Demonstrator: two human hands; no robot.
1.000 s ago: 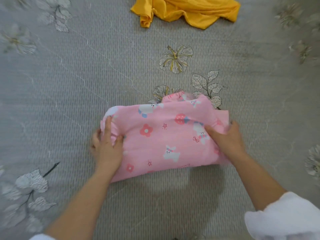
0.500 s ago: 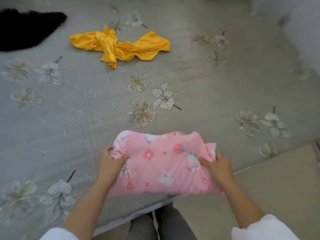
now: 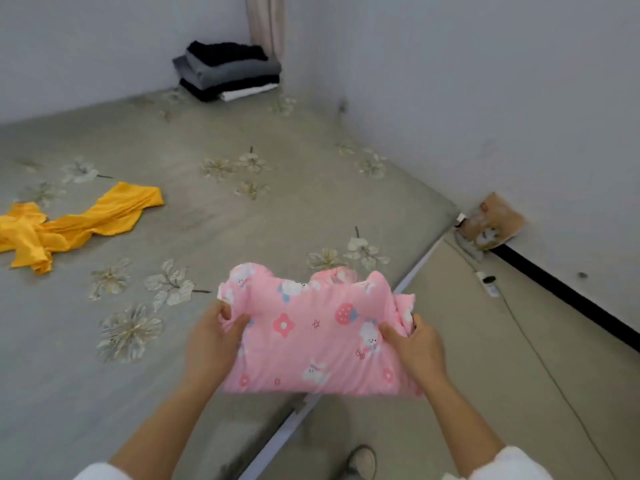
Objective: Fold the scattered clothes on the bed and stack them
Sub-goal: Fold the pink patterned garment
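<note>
A folded pink garment [image 3: 311,334] printed with bunnies, flowers and strawberries hangs in the air above the bed's near right corner. My left hand [image 3: 211,341] grips its left edge, thumb on top. My right hand [image 3: 415,344] grips its right edge the same way. A crumpled yellow garment [image 3: 79,223] lies unfolded at the left of the grey flowered bed [image 3: 242,216]. A stack of folded dark, grey and white clothes [image 3: 227,71] sits in the bed's far corner by the walls.
White walls bound the bed at the back and the right. Right of the bed is beige floor [image 3: 485,393] with a cable, a small white device [image 3: 488,284] and a brown bag [image 3: 491,221] against the wall. My shoe [image 3: 362,460] shows at the bottom.
Both hands have lifted the pink garment off the bed. The view has swung up and to the right, bringing the far-corner stack, walls and floor into sight.
</note>
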